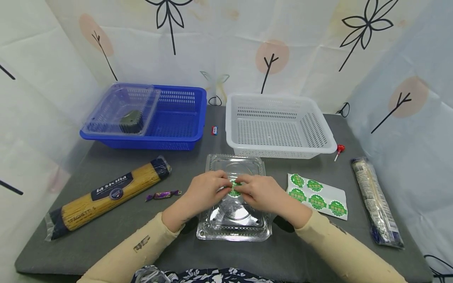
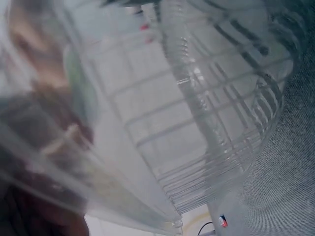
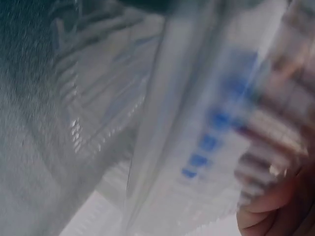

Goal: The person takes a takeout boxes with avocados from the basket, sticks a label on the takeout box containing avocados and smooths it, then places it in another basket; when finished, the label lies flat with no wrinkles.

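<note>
Clear container point(image 1: 235, 232) lies, in the head view, before the white basket point(image 1: 279, 151), left hand point(image 1: 209, 190) and right hand point(image 1: 263, 192) pinching a green sticker point(image 1: 234, 193) over it from opposite sides, likely to keep that flat; the container's long axis points toward the basket. Left-wrist view blurs the grip; right-wrist view shows curled fingers point(image 3: 268, 204).

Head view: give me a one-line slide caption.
Left hand and right hand hold a green sticker over a clear plastic container, between a spaghetti pack and a sticker sheet.

Free table point(image 1: 189, 165) lies between blue basket point(image 1: 162, 144) and clear container point(image 1: 235, 232), behind which white basket point(image 1: 279, 152) blocks.
</note>
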A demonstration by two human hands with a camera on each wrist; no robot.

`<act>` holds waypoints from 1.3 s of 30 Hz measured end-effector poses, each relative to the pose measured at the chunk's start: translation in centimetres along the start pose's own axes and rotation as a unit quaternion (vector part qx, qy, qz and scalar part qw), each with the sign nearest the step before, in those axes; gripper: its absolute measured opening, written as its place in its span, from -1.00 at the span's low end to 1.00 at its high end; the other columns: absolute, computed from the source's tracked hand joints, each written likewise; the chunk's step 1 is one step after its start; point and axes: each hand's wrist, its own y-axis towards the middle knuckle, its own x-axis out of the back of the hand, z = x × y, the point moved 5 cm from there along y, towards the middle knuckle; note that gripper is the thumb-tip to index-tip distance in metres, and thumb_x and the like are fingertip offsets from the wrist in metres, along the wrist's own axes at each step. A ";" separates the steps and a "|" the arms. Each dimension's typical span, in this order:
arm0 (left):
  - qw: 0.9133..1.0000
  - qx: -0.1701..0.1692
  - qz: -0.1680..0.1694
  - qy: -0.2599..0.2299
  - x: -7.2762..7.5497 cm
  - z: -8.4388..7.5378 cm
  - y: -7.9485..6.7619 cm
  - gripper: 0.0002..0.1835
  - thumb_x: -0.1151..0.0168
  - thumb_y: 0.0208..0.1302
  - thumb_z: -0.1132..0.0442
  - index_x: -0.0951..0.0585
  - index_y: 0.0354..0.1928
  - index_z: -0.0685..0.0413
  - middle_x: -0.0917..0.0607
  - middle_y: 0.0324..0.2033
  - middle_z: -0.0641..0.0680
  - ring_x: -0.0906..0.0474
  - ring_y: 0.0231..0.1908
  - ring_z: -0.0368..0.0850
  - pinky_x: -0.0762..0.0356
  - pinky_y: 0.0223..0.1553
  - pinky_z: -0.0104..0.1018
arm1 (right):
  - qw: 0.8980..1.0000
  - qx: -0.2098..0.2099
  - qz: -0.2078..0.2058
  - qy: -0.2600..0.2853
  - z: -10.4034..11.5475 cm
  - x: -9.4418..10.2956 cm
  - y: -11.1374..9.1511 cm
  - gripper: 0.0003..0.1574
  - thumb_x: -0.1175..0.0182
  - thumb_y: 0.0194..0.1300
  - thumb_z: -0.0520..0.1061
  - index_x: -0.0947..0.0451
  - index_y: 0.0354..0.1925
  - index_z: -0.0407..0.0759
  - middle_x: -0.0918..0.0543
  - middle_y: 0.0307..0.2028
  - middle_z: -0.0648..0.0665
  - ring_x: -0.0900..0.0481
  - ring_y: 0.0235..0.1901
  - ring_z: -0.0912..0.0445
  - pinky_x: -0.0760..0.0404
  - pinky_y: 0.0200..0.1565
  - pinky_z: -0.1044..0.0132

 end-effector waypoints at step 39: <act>0.833 0.345 0.023 -0.431 -1.0 3.3 -8.8 -0.20 -0.31 -0.03 0.21 -0.08 0.23 -0.02 -0.31 0.03 0.19 -0.49 -0.37 -0.06 -0.52 -0.54 -0.25 | 0.615 -0.509 -0.436 0.414 -25.3 -1.5 -18.8 -0.21 -0.28 -0.04 0.09 -0.08 0.07 0.02 -0.33 -0.26 -0.03 -0.45 -0.46 0.14 -0.53 -0.65 0.37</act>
